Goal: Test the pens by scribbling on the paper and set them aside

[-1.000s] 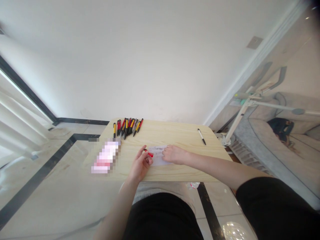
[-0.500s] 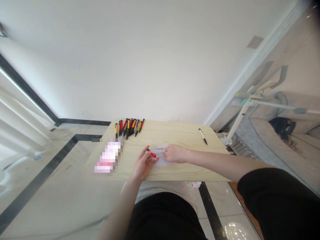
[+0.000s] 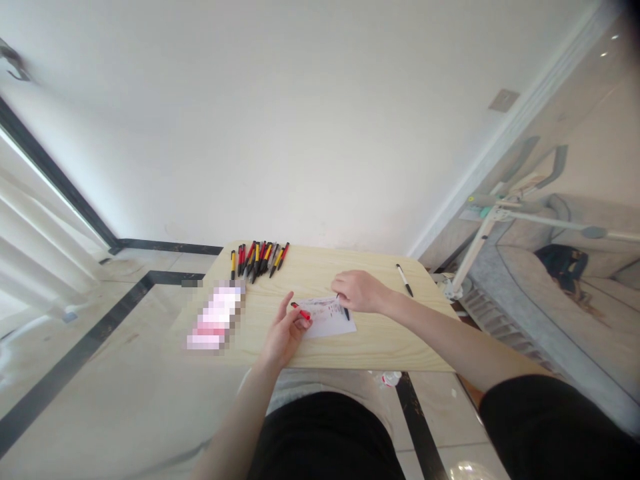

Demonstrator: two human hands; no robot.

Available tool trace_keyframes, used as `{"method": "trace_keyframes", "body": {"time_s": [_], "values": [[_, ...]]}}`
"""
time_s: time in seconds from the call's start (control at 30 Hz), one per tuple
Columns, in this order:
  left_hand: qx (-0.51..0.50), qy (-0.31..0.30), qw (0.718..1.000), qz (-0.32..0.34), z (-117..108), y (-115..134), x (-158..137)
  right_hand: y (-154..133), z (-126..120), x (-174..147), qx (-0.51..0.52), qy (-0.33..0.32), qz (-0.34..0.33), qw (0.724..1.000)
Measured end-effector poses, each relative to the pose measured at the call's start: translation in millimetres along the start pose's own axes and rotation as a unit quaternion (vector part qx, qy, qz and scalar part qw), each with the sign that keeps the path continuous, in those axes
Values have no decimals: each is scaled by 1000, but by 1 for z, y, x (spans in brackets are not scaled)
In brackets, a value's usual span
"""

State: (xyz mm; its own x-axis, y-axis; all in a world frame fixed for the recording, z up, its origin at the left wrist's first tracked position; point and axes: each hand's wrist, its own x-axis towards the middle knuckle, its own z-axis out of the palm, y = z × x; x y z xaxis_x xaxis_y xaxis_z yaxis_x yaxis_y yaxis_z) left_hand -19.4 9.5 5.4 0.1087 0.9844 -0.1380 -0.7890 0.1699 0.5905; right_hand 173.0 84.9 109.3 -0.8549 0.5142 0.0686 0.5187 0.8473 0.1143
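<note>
My left fingers (image 3: pixel 284 308) pinch a red pen (image 3: pixel 303 313), one finger raised, at the left side of a marked paper (image 3: pixel 330 327), which lies toward the front edge of the worktop (image 3: pixel 395 343); my right fingers (image 3: pixel 345 285) curl together above the paper's far right corner, and I cannot tell whether they grip the dark slim piece (image 3: pixel 346 313) beneath; a pen cluster (image 3: pixel 256 260) lies near the back left corner.

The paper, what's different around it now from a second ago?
The right hand moved up and a bit right, so more of the paper shows, and a dark bit by its fingers. The left hand still holds the red piece. The bunched pens and white pen stayed put.
</note>
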Motion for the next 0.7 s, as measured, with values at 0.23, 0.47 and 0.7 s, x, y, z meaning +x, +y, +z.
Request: {"method": "trace_keyframes", "body": {"time_s": [0.23,0.47,0.7], "values": [[17,-6,1000,0,0,-2,1,19,26,-35,186,148,251,938],[19,-16,1000,-16,0,0,0,3,65,-64,287,89,266,916],[8,-24,999,-23,5,3,-2,-15,52,-69,232,59,208,948]]}}
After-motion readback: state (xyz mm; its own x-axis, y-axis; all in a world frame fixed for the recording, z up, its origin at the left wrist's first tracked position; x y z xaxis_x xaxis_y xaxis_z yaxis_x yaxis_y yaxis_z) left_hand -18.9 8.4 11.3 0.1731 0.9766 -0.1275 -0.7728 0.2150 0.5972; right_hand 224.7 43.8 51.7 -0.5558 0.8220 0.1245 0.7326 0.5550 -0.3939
